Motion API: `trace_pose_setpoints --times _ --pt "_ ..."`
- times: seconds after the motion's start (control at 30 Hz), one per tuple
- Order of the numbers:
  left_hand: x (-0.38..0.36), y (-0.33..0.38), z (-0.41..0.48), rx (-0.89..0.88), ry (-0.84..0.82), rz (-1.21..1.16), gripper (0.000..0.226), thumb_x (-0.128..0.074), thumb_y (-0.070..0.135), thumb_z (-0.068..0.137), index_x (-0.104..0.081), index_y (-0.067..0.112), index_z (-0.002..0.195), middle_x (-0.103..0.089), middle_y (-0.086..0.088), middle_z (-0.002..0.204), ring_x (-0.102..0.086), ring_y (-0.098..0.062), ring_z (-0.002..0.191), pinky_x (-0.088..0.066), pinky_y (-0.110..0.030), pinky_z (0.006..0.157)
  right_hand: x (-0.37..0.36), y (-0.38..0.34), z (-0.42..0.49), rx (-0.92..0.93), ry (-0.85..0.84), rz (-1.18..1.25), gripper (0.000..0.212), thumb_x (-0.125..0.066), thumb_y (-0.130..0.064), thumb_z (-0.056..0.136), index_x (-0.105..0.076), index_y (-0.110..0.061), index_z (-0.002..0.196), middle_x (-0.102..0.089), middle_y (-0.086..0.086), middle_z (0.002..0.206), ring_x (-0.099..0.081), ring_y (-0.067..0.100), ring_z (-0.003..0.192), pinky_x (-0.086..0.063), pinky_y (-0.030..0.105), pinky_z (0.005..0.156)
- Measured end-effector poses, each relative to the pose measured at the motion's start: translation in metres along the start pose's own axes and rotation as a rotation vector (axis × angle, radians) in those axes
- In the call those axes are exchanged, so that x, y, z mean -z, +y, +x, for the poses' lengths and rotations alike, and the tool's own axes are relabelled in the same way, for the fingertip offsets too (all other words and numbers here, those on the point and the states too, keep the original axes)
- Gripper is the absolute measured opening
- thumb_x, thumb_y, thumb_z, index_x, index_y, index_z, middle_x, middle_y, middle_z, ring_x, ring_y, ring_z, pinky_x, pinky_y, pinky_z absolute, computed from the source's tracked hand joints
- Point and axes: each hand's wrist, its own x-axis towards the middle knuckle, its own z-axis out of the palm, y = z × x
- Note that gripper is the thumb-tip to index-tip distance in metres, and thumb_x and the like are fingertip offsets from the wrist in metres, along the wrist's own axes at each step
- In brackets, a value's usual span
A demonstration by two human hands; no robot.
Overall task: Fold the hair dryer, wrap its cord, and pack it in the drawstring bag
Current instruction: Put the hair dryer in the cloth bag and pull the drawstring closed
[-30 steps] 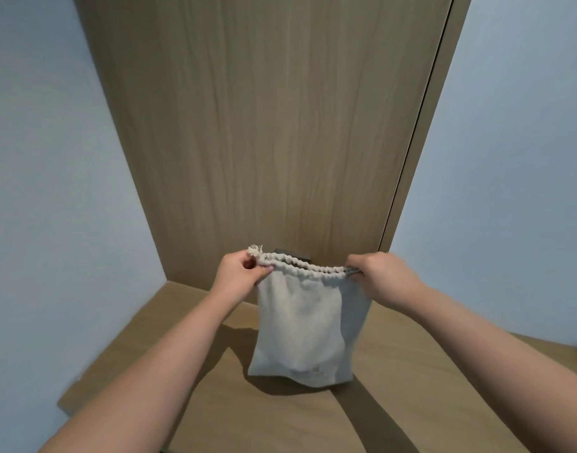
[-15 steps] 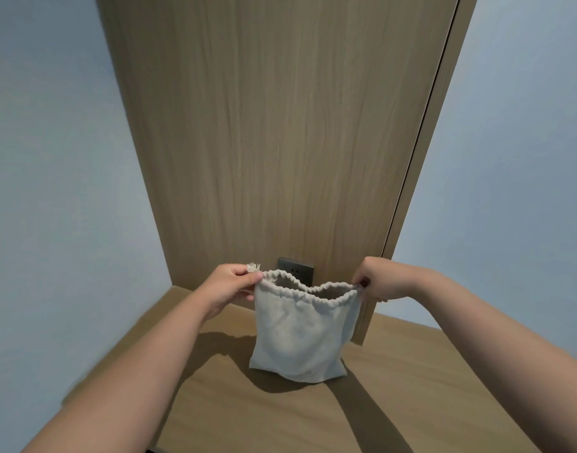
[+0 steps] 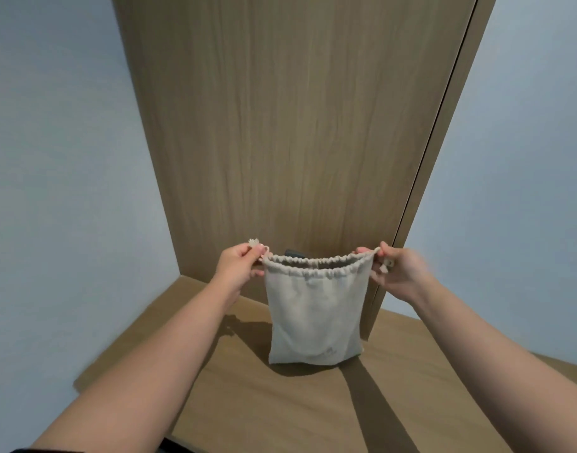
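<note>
A pale beige drawstring bag [image 3: 314, 315] hangs upright with its bottom resting on the wooden tabletop [image 3: 280, 407]. Its gathered mouth is partly drawn together and stretched sideways. My left hand [image 3: 239, 268] pinches the frayed cord end at the bag's left top corner. My right hand [image 3: 396, 271] pinches the cord at the right top corner. The cloth bulges low down, so something sits inside, but the hair dryer and its cord are hidden from view.
A tall wooden panel [image 3: 297, 125] stands right behind the bag, with a dark wall socket [image 3: 293, 252] peeking over the bag's mouth. Light blue walls [image 3: 68, 191] close in on both sides. The tabletop's left edge runs diagonally at lower left.
My hands have moved apart and slightly up, pulling the cords outward; the bag's mouth has stretched wider and flatter and the bag hangs taller.
</note>
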Motion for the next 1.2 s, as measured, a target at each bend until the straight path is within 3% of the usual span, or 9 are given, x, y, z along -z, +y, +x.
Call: trace_pose_setpoints --times 0.23,0.37,0.47,0.57,0.7,0.9,0.97,1.03,1.2 --pt "0.025 0.009 0.021 0.133 0.335 -0.454 0.027 -0.043 0.013 0.101 -0.050 0.008 0.074 -0.061 -0.010 0.077 -0.061 -0.005 0.041 -0.050 -0.016 0.042 0.020 -0.011 0.012 0.099 0.146 0.437 0.029 -0.029 -0.003 0.096 -0.039 -0.010 0.070 -0.036 0.005 0.067 -0.033 0.018 0.057 -0.045 0.034 0.071" --pt "0.030 0.004 0.025 0.086 0.410 0.097 0.017 -0.051 0.010 0.095 -0.063 0.007 0.083 -0.064 -0.009 0.078 -0.066 -0.024 0.067 -0.057 -0.031 0.059 0.000 -0.012 0.006 0.131 -0.015 0.282 0.033 -0.035 -0.012 0.099 -0.042 -0.008 0.067 -0.046 0.006 0.061 -0.043 0.017 0.056 -0.051 0.033 0.073" --pt "0.014 0.006 0.008 -0.241 0.291 0.971 0.033 -0.055 0.006 0.088 -0.059 0.017 0.119 -0.060 -0.006 0.119 -0.052 -0.029 0.116 -0.045 -0.039 0.095 -0.018 -0.010 0.001 0.170 -0.192 0.013 0.035 -0.038 -0.011 0.097 -0.047 -0.006 0.064 -0.056 0.004 0.055 -0.055 0.016 0.051 -0.060 0.032 0.067" --pt "-0.024 0.017 -0.014 -0.629 -0.097 1.076 0.054 -0.056 0.023 0.091 -0.039 0.023 0.142 -0.046 0.001 0.142 -0.037 -0.020 0.133 -0.031 -0.042 0.112 -0.029 -0.007 -0.001 0.182 -0.315 -0.160 0.034 -0.037 -0.008 0.097 -0.048 -0.005 0.065 -0.059 0.005 0.059 -0.058 0.017 0.053 -0.060 0.031 0.066" --pt "-0.063 -0.001 -0.027 -0.517 -0.539 1.297 0.059 -0.057 0.050 0.087 -0.044 0.024 0.138 -0.057 -0.001 0.132 -0.051 -0.023 0.121 -0.042 -0.039 0.098 -0.031 -0.007 0.000 0.149 -0.331 -0.269 0.034 -0.042 -0.011 0.097 -0.052 -0.006 0.065 -0.059 0.008 0.065 -0.061 0.020 0.057 -0.060 0.031 0.065" --pt "-0.063 -0.018 -0.025 -0.538 -0.391 1.203 0.019 -0.049 0.029 0.096 -0.063 0.018 0.101 -0.068 -0.001 0.098 -0.060 -0.023 0.091 -0.046 -0.036 0.073 -0.004 -0.019 -0.001 0.183 -0.116 -0.076 0.029 -0.047 -0.025 0.096 -0.062 -0.006 0.111 -0.063 0.007 0.116 -0.058 0.020 0.113 -0.047 0.037 0.098" --pt "-0.060 -0.019 -0.025 -0.570 -0.376 1.191 0.021 -0.047 0.027 0.097 -0.064 0.017 0.102 -0.067 -0.002 0.099 -0.059 -0.023 0.091 -0.046 -0.036 0.074 0.010 -0.013 -0.006 0.288 0.033 -0.328 0.031 -0.050 -0.026 0.094 -0.062 -0.007 0.116 -0.062 0.006 0.120 -0.056 0.019 0.115 -0.045 0.038 0.097" --pt "-0.061 -0.019 -0.026 -0.640 -0.380 1.220 0.023 -0.045 0.026 0.098 -0.065 0.016 0.105 -0.066 -0.002 0.100 -0.059 -0.023 0.093 -0.046 -0.036 0.076 0.018 0.000 -0.014 0.394 0.197 -0.660 0.020 -0.055 -0.022 0.089 -0.073 -0.012 0.089 -0.068 0.007 0.095 -0.062 0.021 0.093 -0.050 0.038 0.085" --pt "-0.066 -0.012 -0.025 -0.794 -0.398 1.210 0.023 -0.046 0.022 0.098 -0.066 0.014 0.106 -0.065 -0.003 0.099 -0.057 -0.021 0.094 -0.042 -0.032 0.075 0.013 0.036 -0.029 0.328 0.186 -1.210 0.040 -0.051 -0.036 0.093 -0.074 -0.011 0.070 -0.066 0.007 0.062 -0.054 0.017 0.057 -0.044 0.029 0.061"
